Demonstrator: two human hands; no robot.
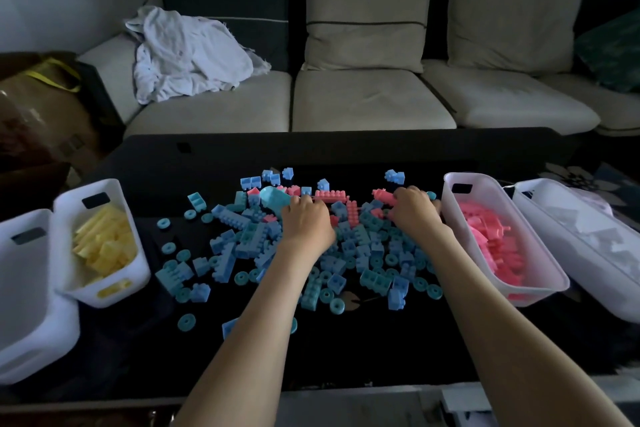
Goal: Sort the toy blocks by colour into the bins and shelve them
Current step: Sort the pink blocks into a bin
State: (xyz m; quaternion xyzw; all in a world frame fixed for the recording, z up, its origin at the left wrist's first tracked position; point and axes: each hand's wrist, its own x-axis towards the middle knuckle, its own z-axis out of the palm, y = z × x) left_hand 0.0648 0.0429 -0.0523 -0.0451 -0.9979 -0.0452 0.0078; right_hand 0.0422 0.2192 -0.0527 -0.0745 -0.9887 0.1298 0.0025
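Black table (346,149), left hand (306,218) and right hand (414,210) on blue blocks (242,239)

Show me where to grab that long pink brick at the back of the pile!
Pinch the long pink brick across its two long sides, near the middle, coming down from above. It lies flat, studs up, stretched left to right, and nothing sits on it.

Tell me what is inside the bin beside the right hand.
The bin holds pink blocks, piled along its length. Its bottom and any blocks under the top layer are covered.
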